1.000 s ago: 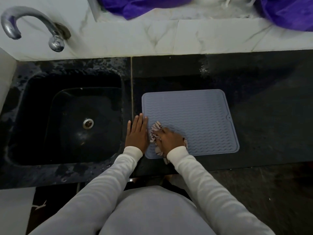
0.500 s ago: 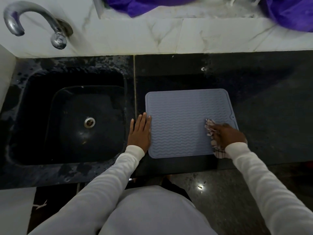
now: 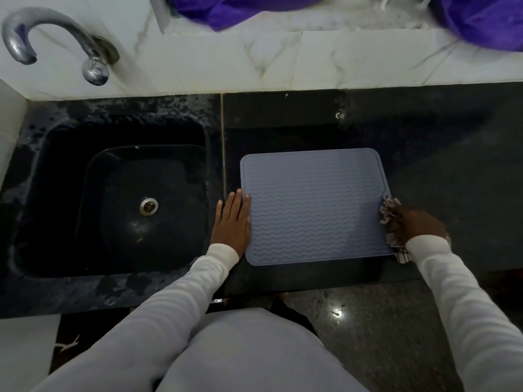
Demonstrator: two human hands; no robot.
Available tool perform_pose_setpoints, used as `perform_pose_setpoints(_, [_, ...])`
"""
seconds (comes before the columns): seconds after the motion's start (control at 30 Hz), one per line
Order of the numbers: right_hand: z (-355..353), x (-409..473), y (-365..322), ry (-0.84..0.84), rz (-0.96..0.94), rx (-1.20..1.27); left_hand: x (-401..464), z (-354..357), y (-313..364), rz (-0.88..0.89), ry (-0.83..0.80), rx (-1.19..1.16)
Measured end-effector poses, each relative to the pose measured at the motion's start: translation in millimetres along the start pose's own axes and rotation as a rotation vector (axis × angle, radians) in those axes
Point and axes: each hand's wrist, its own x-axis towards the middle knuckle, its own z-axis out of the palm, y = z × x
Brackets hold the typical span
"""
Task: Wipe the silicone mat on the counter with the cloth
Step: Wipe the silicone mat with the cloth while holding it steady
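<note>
The silicone mat [image 3: 314, 206] lies flat on the dark counter [image 3: 441, 171], just right of the sink [image 3: 113, 199], with its near edge close to the counter's front edge. The left hand [image 3: 232, 224] rests open and flat, fingers together, with its fingertips on the mat's left edge; it grips nothing and appears placed there to pin the mat against sliding. The right hand [image 3: 416, 226] is closed around a bunched patterned cloth [image 3: 392, 222] at the mat's right edge, near its front right corner, the cloth partly over the edge onto the counter. The position suggests the end of a stroke across the ribbed surface. The mat's rear half carries no visible trace either way; whether it has been wiped cannot be told.
</note>
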Motion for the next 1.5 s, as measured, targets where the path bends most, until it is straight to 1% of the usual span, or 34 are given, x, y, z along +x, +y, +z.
perform_pose_setpoints(0.07, [2.9,-12.9,-23.8,0.084,-0.025,0.117,0.2,0.3,4.7,-0.014,0.008,-0.014])
perform_pose_setpoints(0.1, [6.5,-21.8,-42.1,0.133,-0.09,0.197,0.2,0.3,6.6,-0.02,0.011,-0.021])
perform_pose_setpoints(0.17, [14.7,-44.5,-92.2,0.19,-0.284,0.302,0.3,-0.2,8.7,-0.029,0.009,-0.033])
perform_pose_setpoints(0.23, [28.6,-67.0,-149.4,0.165,-0.471,0.34,1.3,-2.2,9.2,-0.035,0.002,-0.032])
perform_pose_setpoints(0.3, [50.6,-83.8,-198.3,0.112,-0.607,0.267,2.3,-3.6,8.6,-0.04,-0.006,-0.027])
perform_pose_setpoints(0.37, [69.0,-94.4,-228.5,0.074,-0.659,0.175,1.8,-2.9,7.4,-0.028,-0.029,0.002])
perform_pose_setpoints(0.43, [74.1,-99.1,-238.4,-0.001,-0.636,0.137,0.4,-0.5,7.0,-0.024,-0.053,0.021])
perform_pose_setpoints(0.5, [71.8,-96.8,-234.1,-0.027,-0.594,0.093,0.3,-0.3,8.0,-0.042,-0.043,0.017])
perform_pose_setpoints(0.57, [69.6,-90.5,-221.2,-0.016,-0.575,0.045,1.0,-1.3,8.8,-0.047,-0.028,0.014])
perform_pose_setpoints(0.7, [64.0,-72.6,-180.8,-0.046,-0.517,0.016,0.3,-2.1,5.3,-0.023,-0.015,0.02])
perform_pose_setpoints(0.97, [41.9,-41.6,-95.2,-0.014,-0.357,0.05,0.2,-2.4,2.8,0.0,-0.004,0.016])
perform_pose_setpoints(1.2, [25.0,-16.4,-27.4,0.027,-0.172,0.011,0.3,-3.3,3.9,-0.011,-0.002,-0.001])
perform_pose_setpoints(1.43, [11.7,-0.9,7.3,0.064,-0.026,0.084,-1.5,-2.0,5.5,-0.026,0.012,-0.019])
perform_pose_setpoints(1.5, [8.3,-0.3,11.8,0.064,0.016,0.072,-1.5,-2.6,6.2,-0.029,0.018,-0.024])
